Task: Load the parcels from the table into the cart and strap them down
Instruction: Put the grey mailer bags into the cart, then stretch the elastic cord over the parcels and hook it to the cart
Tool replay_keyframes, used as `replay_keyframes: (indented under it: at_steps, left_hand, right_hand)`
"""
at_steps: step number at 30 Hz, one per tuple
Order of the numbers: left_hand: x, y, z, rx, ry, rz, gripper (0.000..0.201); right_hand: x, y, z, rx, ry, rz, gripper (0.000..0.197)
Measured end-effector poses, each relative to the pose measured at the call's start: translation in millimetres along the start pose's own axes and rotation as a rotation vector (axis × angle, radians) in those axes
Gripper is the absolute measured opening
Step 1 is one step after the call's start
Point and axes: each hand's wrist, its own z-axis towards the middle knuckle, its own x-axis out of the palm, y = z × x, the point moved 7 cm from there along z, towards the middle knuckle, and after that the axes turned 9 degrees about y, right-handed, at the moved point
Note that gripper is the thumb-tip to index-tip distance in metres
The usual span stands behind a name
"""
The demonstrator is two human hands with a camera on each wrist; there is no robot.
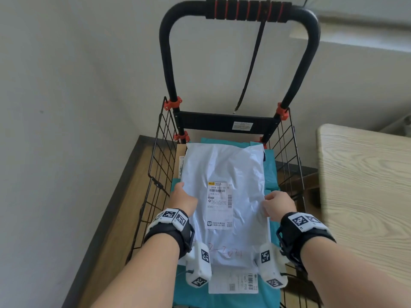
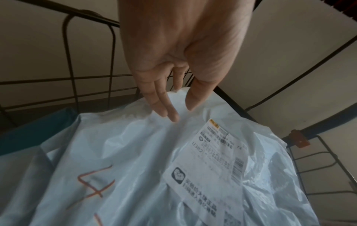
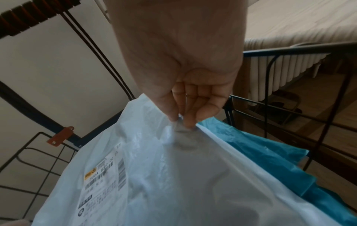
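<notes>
A white plastic parcel point(image 1: 224, 170) with a shipping label lies on top of the load inside the black wire cart point(image 1: 155, 152). My left hand point(image 1: 184, 196) rests on its left edge; in the left wrist view the left hand point(image 2: 181, 113) has straight fingers touching the white parcel point(image 2: 135, 152). My right hand point(image 1: 275, 205) holds the right edge. The right wrist view shows the right hand point(image 3: 182, 122) pinching a fold of the white parcel point(image 3: 173, 175) between thumb and fingers. Teal parcels point(image 1: 270, 174) lie underneath. A black strap point(image 1: 251, 63) hangs loose from the cart handle.
A light wooden table point(image 1: 367, 185) stands to the right of the cart. A pale wall rises to the left and behind it. A cardboard box point(image 1: 180, 156) shows at the cart's back left, and another labelled parcel point(image 1: 233, 283) lies at the near end.
</notes>
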Motion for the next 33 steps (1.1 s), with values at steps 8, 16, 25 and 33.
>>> replay_keyframes:
  at_steps: [8, 16, 25, 33]
  left_hand:
    - [-1.0, -24.8, -4.6, 0.043, 0.001, 0.049, 0.066]
    - [-3.3, -65.1, -18.7, 0.11, 0.022, 0.071, 0.065]
    - [-40.1, -187.6, -33.8, 0.326, -0.045, 0.197, 0.048]
    - [-93.1, -358.2, -47.2, 0.645, -0.199, 0.278, 0.041]
  right_hand:
    - [-20.1, -1.4, -6.1, -0.013, -0.054, 0.068, 0.012]
    - [-48.7, 12.2, -16.2, -0.055, -0.082, 0.137, 0.008]
    - [-128.8, 97.7, -31.3, -0.24, -0.179, 0.14, 0.012]
    - [-231.4, 237.5, -41.5, -0.477, -0.282, 0.168, 0.012]
